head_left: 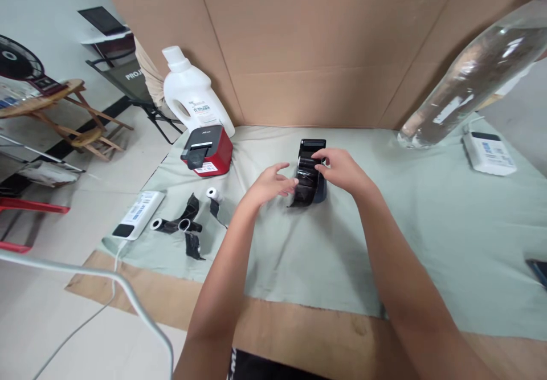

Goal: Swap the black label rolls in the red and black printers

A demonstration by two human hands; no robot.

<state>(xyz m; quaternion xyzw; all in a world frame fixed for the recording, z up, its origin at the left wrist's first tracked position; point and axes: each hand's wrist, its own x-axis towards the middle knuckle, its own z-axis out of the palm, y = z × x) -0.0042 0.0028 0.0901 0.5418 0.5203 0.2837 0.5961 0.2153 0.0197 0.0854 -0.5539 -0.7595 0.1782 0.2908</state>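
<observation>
A black handheld device (313,144), perhaps a small printer, stands on the cloth in front of me. A glossy, creased black strip (305,183) hangs curled over its front and hides most of it. My left hand (272,184) is at the strip's left edge, its fingers apart and one fingertip against the strip. On the other side, my right hand (340,168) has bent fingers and thumb at the strip's upper right edge, seemingly gripping it. Left of my hands lie a white paper roll (214,194) with a black tail and black strip rolls (188,225).
A red-and-black label printer (213,151) stands before a white jug (194,92). White power banks (139,215) lie at both sides. A large clear bottle (465,78) leans at right against the cardboard wall (316,49). A dark phone-like edge (537,272) shows at far right.
</observation>
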